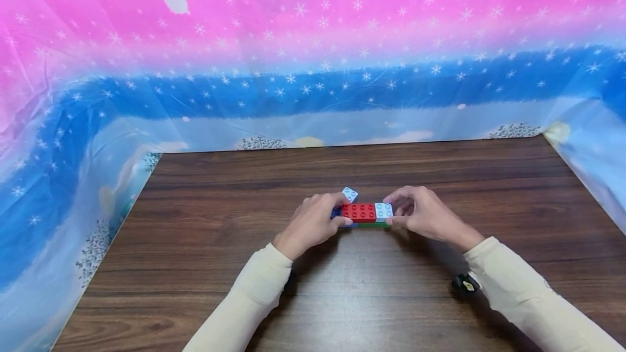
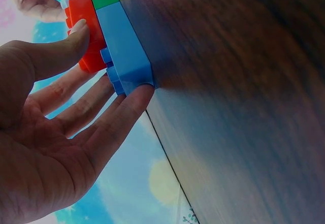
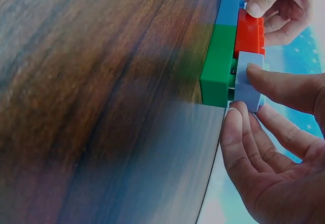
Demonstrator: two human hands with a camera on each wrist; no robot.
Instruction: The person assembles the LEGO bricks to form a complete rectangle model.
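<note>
Left hand (image 1: 313, 219): yours, reaching forward and inward, back of the hand upward. Thumb on the near side of the red eight-stud brick (image 1: 359, 212), fingers around its far side and left end; the grip is closed to that brick's width.

Right hand (image 1: 425, 213): yours, angled inward from the opposite side. Thumb and fingers pinch the white four-stud brick (image 1: 383, 210), spaced only as far as its width.

Brick assembly: on the wood-grain table (image 1: 220, 189), directly in front of you, between your hands. Long axis left to right, roughly parallel to the table's far edge; studs up. Lower course: blue brick (image 2: 124, 46) at left, green brick (image 3: 218, 66) at right, end to end. Upper course: red across their joint, white at the right end, above green studs that show in the gap beneath it.

Loose white brick (image 1: 349, 194): behind the red one, near your left fingertips, turned askew to the row.
</note>
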